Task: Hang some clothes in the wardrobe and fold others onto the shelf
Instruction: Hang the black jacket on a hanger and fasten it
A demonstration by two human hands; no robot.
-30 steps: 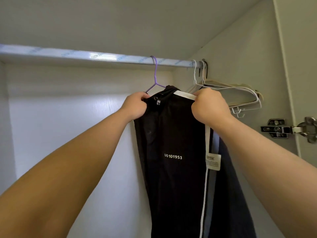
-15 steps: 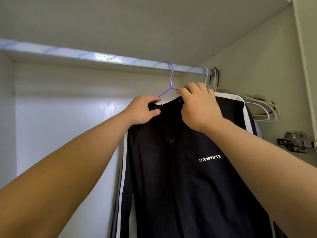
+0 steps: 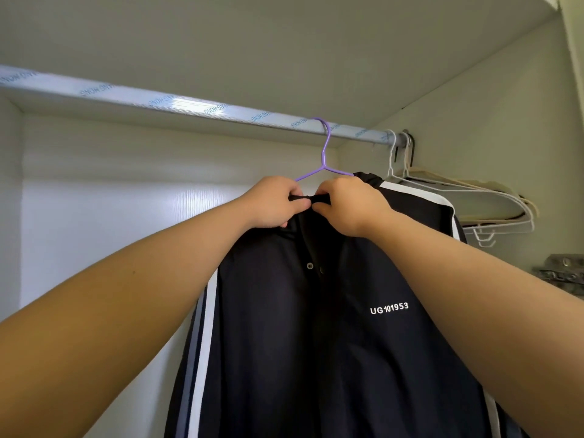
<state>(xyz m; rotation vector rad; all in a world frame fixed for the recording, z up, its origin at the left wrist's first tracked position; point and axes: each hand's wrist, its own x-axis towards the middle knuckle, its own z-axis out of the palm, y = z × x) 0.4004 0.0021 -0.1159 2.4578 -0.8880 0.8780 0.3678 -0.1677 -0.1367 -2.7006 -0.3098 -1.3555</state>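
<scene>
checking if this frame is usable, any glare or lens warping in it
Head view: a glare streak on the rail and a bright sheen on the back wall; the wide lens bows the rail; white lettering on the jacket reads sharp, no motion blur.

A black jacket (image 3: 316,343) with white sleeve stripes and white "UG101953" lettering hangs front-facing on a purple hanger (image 3: 323,166) hooked over the wardrobe rail (image 3: 177,104).

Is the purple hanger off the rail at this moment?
No, the purple hanger hooks over the rail, carrying the dark jacket.
</scene>
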